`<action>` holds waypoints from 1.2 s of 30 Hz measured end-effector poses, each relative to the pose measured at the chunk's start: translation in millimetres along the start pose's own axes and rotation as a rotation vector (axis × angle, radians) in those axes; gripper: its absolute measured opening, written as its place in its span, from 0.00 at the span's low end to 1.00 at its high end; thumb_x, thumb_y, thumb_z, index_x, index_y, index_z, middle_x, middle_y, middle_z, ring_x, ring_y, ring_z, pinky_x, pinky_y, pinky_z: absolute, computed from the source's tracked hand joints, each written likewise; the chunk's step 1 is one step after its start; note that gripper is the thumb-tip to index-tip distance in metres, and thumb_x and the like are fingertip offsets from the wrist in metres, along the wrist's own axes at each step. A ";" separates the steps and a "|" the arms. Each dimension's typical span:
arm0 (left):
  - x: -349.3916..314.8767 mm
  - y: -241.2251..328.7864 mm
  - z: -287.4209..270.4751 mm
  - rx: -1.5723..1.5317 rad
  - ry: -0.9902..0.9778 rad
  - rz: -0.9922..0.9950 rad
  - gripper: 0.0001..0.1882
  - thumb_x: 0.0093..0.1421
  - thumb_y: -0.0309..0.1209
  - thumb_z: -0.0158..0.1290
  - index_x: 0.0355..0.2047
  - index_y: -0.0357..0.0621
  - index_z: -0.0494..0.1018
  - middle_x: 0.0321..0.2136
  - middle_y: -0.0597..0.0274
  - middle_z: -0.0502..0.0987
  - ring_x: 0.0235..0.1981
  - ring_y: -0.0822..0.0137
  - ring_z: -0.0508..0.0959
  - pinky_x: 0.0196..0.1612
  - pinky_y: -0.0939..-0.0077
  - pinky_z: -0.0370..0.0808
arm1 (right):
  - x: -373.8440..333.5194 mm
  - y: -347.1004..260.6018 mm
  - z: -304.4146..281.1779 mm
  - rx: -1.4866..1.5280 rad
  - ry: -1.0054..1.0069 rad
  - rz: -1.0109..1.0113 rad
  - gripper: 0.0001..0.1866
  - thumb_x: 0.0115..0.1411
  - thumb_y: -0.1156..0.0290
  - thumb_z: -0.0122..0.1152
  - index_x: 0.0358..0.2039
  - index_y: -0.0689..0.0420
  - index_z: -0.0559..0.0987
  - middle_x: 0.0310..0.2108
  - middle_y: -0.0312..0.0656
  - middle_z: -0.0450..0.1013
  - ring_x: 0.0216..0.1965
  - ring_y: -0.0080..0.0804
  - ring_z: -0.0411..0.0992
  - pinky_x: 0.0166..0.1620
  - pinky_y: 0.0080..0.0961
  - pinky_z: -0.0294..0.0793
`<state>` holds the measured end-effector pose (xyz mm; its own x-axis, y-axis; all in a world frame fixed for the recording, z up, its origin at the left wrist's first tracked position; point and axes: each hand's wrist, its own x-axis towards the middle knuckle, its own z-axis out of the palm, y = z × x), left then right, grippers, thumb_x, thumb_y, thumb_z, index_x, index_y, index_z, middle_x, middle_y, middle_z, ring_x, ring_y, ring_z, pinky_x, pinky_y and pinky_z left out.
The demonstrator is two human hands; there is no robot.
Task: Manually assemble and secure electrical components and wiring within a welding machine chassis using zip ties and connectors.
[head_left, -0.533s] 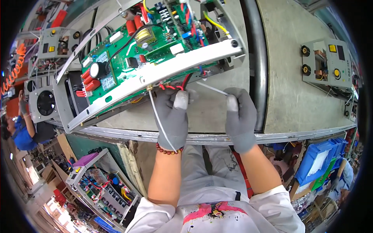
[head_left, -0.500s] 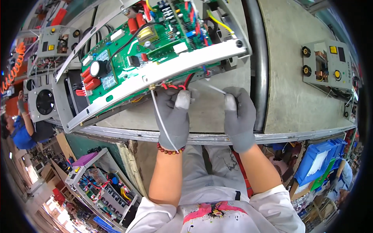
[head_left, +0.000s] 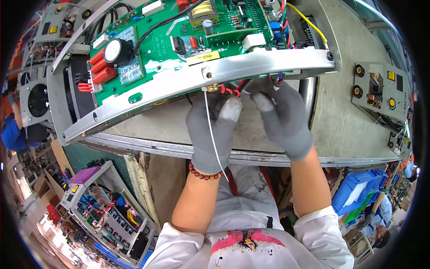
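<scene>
A welding-machine chassis with a green circuit board (head_left: pixel 156 58) and a pale metal side rail (head_left: pixel 179 80) tilts over the bench in front of me. Below the rail, my grey-gloved left hand (head_left: pixel 209 134) is closed on red wires (head_left: pixel 230 91), its thumb pressed beside them. A thin white cable tie (head_left: pixel 211 130) hangs from a brass fitting (head_left: pixel 212 88) on the rail and crosses that hand. My gloved right hand (head_left: pixel 286 119) is just right of it, fingers curled up under the rail near blue and red wires (head_left: pixel 280 77). What its fingertips hold is hidden.
The metal bench edge (head_left: pixel 251 160) runs between me and the chassis. Another unit with a front panel (head_left: pixel 380 92) stands at the right. An open unit (head_left: pixel 109 213) sits low at the left, blue bins (head_left: pixel 358 190) low at the right. Other people work at both sides.
My right hand has moved left and up to the wires under the rail; the white tie seen at its fingers is now hidden. The chassis appears larger and further right in view.
</scene>
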<state>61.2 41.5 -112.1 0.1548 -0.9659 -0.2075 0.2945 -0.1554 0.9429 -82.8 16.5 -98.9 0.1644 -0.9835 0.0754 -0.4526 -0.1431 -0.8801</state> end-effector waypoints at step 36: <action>0.6 -17.3 -3.8 0.587 0.037 0.723 0.12 0.50 0.16 0.57 0.37 0.38 0.78 0.33 0.47 0.79 0.34 0.56 0.80 0.37 0.70 0.77 | -25.2 -5.4 -28.3 0.372 -0.200 -0.042 0.08 0.52 0.72 0.60 0.29 0.62 0.81 0.22 0.43 0.76 0.22 0.31 0.73 0.28 0.26 0.69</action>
<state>59.8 44.5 -129.5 0.1472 -0.8632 0.4829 -0.4075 0.3919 0.8248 -109.3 39.0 -82.8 0.3594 -0.9316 0.0551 -0.1009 -0.0975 -0.9901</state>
